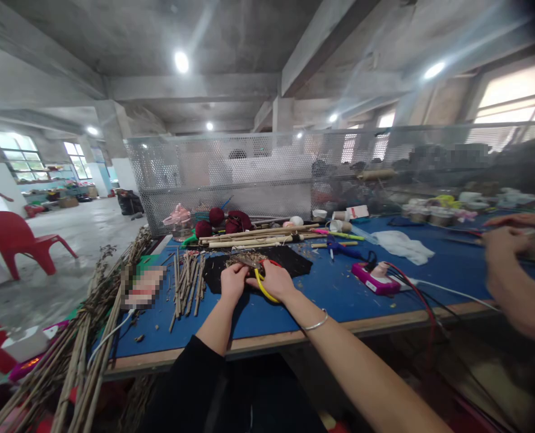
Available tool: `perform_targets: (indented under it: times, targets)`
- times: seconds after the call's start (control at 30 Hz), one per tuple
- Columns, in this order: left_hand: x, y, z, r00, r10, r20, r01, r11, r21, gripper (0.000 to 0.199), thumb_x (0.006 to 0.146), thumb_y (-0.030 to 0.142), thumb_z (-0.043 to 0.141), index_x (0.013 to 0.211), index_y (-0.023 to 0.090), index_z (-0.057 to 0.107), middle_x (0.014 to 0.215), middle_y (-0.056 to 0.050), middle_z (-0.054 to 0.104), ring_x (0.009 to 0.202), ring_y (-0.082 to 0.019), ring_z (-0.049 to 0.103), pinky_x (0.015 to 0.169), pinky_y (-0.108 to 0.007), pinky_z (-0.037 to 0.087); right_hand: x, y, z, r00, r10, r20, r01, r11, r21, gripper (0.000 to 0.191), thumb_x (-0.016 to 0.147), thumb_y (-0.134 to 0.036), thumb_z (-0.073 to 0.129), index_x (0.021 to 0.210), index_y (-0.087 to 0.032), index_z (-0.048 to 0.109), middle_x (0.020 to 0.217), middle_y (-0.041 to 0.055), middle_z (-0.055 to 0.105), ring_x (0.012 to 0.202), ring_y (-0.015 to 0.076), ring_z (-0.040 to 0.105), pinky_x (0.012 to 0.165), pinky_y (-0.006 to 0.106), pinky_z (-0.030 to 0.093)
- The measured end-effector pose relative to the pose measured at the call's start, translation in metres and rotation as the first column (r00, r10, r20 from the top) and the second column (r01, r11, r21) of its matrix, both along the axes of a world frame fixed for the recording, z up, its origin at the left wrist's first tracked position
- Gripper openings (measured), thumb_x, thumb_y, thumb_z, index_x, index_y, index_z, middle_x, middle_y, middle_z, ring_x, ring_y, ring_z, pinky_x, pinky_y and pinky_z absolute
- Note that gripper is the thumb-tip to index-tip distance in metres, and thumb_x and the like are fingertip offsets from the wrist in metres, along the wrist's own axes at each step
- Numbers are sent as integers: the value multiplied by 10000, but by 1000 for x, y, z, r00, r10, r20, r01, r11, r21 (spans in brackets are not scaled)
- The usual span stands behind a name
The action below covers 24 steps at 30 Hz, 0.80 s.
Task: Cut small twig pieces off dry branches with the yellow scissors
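Note:
My right hand (pixel 276 280) grips a pair of scissors (pixel 261 285) with yellow and red handles; the blades point left, just beyond my fingertips. My left hand (pixel 233 281) is closed close beside the blades, its fingers pinched together; whatever they hold is too small to make out. Both hands are over a black cloth (pixel 299 264) strewn with brown dry scraps (pixel 244 258). Left of the cloth, several short cut dry stalks (pixel 186 282) lie roughly side by side on the blue table (pixel 312 307).
Long dry stalks (pixel 84 325) lean along the table's left edge. Pale sticks (pixel 258 242) and dark red yarn balls (pixel 238 221) lie behind the cloth. Rightward are a blue glue gun (pixel 342 248), a purple power strip (pixel 375 280) with cables, and a co-worker's hands (pixel 508 243). A perforated metal screen (pixel 222 180) stands behind.

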<state>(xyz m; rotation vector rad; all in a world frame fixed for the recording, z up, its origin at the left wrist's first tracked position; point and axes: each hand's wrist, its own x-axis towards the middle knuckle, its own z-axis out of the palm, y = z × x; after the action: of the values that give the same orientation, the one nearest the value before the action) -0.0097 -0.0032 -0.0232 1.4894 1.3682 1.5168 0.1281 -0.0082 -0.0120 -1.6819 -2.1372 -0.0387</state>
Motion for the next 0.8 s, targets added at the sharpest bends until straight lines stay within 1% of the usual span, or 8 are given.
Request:
perform_targets:
  times: [0.2, 0.33, 0.37, 0.43, 0.5, 0.57, 0.67, 0.8]
  targets:
    - [-1, 0, 0, 996, 58, -69, -55, 998, 43, 240, 699, 293, 543, 812, 152, 702, 671, -26, 673, 640, -146, 585, 624, -227, 430, 0, 1, 0, 998, -65, 20, 66, 996, -57, 655, 656, -732, 402, 952, -159, 516, 898, 123, 636, 859, 266, 600, 710, 320, 406]
    - [-2, 2, -4, 999, 40, -9, -40, 997, 60, 256, 692, 274, 581, 890, 152, 688, 824, -62, 687, 757, -172, 603, 724, -267, 445, -1, 2, 0, 997, -72, 21, 73, 995, -72, 650, 662, -743, 370, 903, -166, 548, 870, 126, 644, 838, 260, 607, 688, 316, 415]
    - [-1, 3, -5, 999, 37, 17, -37, 998, 46, 264, 687, 267, 591, 902, 146, 684, 847, -75, 684, 758, -174, 603, 708, -269, 452, -1, 3, 0, 997, -76, 17, 77, 994, -72, 646, 666, -743, 362, 894, -169, 554, 863, 125, 646, 833, 259, 609, 683, 316, 417]
    - [0, 5, -6, 996, 43, 79, -42, 999, -19, 288, 677, 255, 607, 927, 129, 674, 834, -89, 681, 692, -162, 600, 614, -254, 464, -1, 3, 0, 996, -91, 5, 91, 993, -77, 627, 672, -738, 362, 883, -182, 564, 856, 115, 650, 829, 253, 611, 678, 311, 418]
    - [1, 6, -6, 987, 51, 150, -36, 995, -95, 315, 677, 254, 610, 957, 117, 660, 752, -81, 676, 583, -131, 576, 502, -221, 443, 0, 3, 0, 995, -101, -6, 100, 992, -81, 598, 676, -727, 379, 883, -200, 571, 862, 100, 652, 835, 244, 610, 684, 303, 415]
    - [2, 6, -5, 971, 60, 229, -29, 990, -135, 319, 686, 261, 603, 961, 107, 652, 687, -64, 662, 520, -103, 550, 440, -191, 413, 0, 3, 0, 994, -107, -7, 106, 991, -80, 582, 672, -718, 399, 890, -207, 571, 871, 92, 651, 841, 241, 608, 690, 300, 412]
    - [2, 5, -2, 942, 76, 327, -33, 990, -134, 285, 685, 271, 597, 899, 94, 658, 687, -59, 649, 521, -91, 548, 415, -167, 396, 1, 2, -1, 993, -115, 1, 115, 991, -71, 601, 656, -717, 423, 918, -192, 553, 875, 95, 646, 845, 248, 605, 692, 305, 409]
    - [2, 4, -1, 940, 48, 338, -7, 993, -121, 226, 682, 290, 575, 774, 101, 657, 604, -31, 611, 481, -82, 515, 414, -168, 385, 1, 2, -2, 998, -66, -19, 65, 997, -32, 623, 645, -710, 446, 955, -174, 516, 909, 96, 632, 857, 248, 597, 682, 297, 406]
